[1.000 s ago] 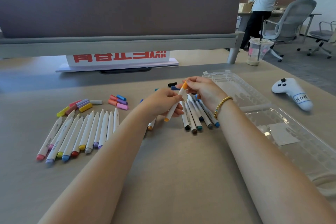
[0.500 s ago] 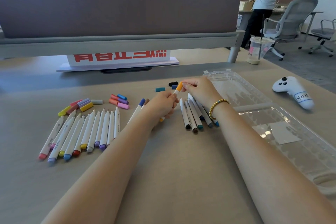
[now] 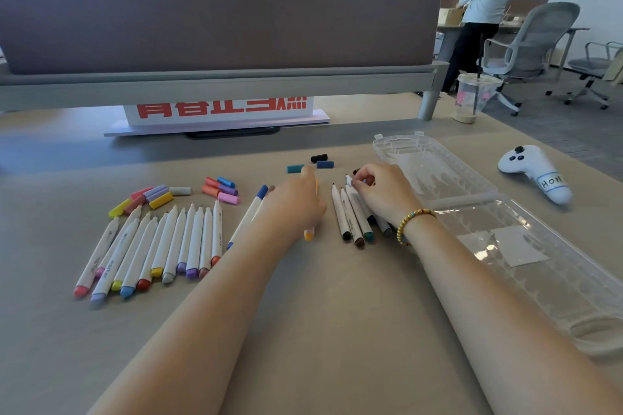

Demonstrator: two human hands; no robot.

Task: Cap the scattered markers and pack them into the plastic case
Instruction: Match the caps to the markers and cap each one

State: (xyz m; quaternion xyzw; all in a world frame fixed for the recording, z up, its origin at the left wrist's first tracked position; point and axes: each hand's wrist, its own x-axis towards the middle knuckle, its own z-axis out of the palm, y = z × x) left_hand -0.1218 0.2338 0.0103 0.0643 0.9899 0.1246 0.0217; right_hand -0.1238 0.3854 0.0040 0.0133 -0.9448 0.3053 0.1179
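Markers (image 3: 350, 216) — white barrels, coloured ends

One camera sits on the person's head; it looks forward and down, close over the left hand (image 3: 296, 202) and right hand (image 3: 384, 192); beyond them stands a divider (image 3: 219, 10).

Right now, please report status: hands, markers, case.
Left hand holds orange marker. Right hand pinches a marker tip in the dark-ended group. Plastic case open, no markers inside. Nothing blocking.
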